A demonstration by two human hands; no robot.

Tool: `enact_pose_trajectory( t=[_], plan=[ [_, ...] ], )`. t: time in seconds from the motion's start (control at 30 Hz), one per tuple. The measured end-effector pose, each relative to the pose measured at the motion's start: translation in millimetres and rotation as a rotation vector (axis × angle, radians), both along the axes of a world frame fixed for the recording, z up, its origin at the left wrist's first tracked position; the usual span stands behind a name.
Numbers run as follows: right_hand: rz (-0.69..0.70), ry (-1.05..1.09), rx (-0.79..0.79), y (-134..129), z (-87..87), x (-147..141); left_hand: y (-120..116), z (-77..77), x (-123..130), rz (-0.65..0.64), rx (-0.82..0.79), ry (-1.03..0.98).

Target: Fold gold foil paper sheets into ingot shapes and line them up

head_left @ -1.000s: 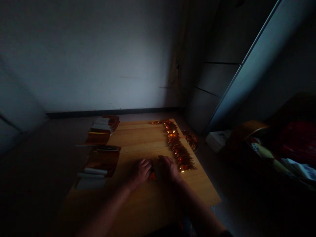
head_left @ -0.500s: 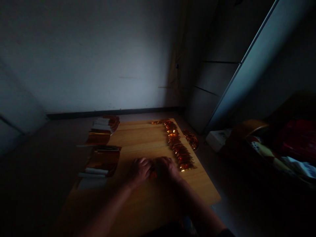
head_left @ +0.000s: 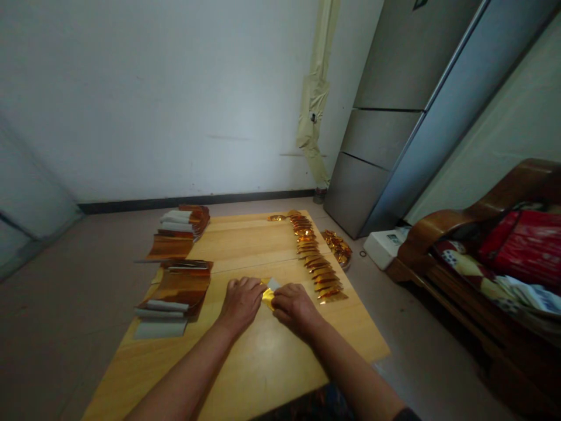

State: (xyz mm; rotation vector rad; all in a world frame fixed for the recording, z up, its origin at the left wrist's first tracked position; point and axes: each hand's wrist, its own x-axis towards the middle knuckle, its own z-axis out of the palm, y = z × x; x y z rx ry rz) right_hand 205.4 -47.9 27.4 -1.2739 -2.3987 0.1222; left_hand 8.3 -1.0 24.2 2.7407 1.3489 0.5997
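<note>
Gold foil square [head_left: 267, 297] with a white paper corner sits pinched between left hand [head_left: 240, 304] and right hand [head_left: 294, 310] on the wooden table [head_left: 263, 380], just beside a row of folded foil pieces [head_left: 318, 263]; print on the white box [head_left: 385, 247] is too small to read.

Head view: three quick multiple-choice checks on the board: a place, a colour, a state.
1. Where does the row of folded foil pieces lie on the wooden board?
A) right of the hands
B) left of the hands
C) off the board

2. What colour is the foil piece between the hands?
A) green
B) gold
C) blue

3. How do the left hand and right hand stand?
A) both lifted high
B) left one out of view
C) both down at the foil piece

1 A: the row runs along the board's right side.
2 B: it shines gold.
3 C: both meet at it.
</note>
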Motion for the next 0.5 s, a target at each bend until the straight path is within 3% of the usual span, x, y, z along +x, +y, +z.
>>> enact_pose_trajectory(
  t=[0.23,0.5],
  plan=[
    [0.017,-0.083,0.112,2,-7.1,-2,-4,2.8,0,0.016,0.015,-0.005],
    [-0.004,-0.077,0.062,2,-3.0,-3,-10,4.1,12,0.143,-0.005,-0.010]
  ],
)
